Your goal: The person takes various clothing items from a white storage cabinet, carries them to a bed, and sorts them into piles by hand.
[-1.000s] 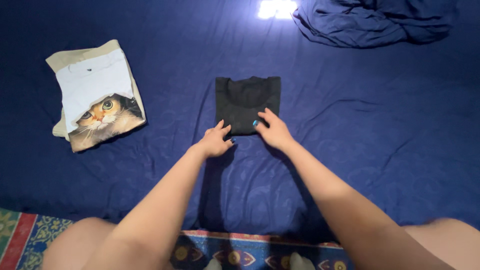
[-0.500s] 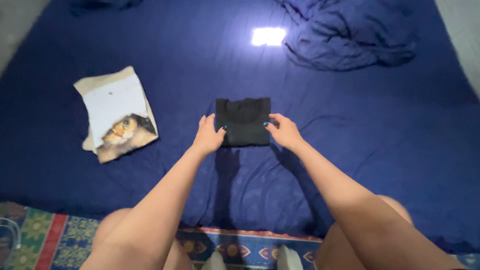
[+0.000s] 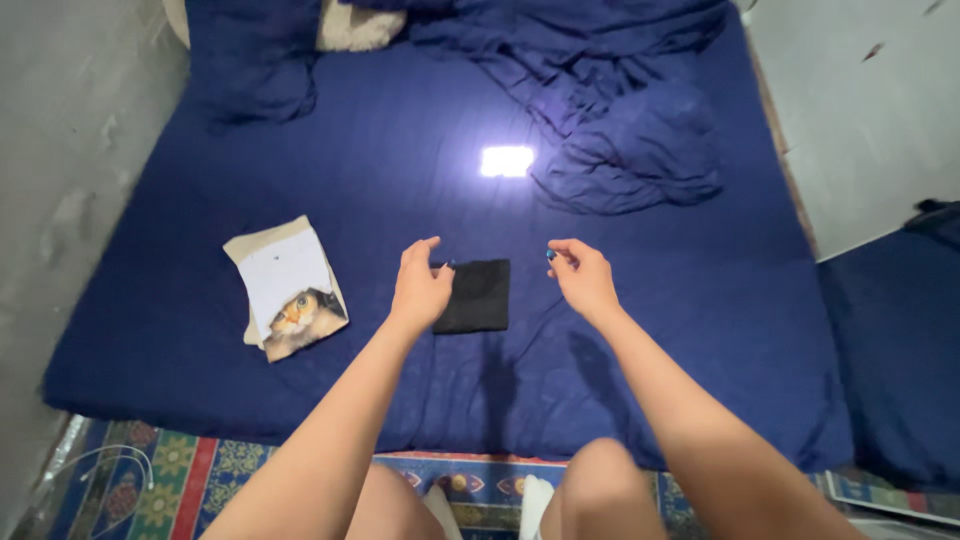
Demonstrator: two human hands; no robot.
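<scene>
Left hand (image 3: 421, 285): raised above the bed, fingers loosely spread, grip released; it overlaps the left edge of the folded black garment in the view, and whether it touches the cloth cannot be told.
Right hand (image 3: 583, 276): in the air to the right of the garment, apart from it, fingers curled slightly inward, grip released and holding nothing.
Folded black garment (image 3: 478, 295): a small dark rectangle lying flat on the bed, near the middle, between the two hands.
Bed (image 3: 200, 330): covered with a dark blue sheet that spans most of the view.
Folded cat-print shirt (image 3: 290, 288): on the bed to the left of the black garment, well apart from it, white and beige with a cat's face showing at its near end.
Crumpled blue blanket (image 3: 620, 110): bunched at the far right of the bed.
Bright patch of light (image 3: 507, 161): on the sheet, beyond the black garment.
Patterned rug (image 3: 170, 490): on the floor along the near edge of the bed.
</scene>
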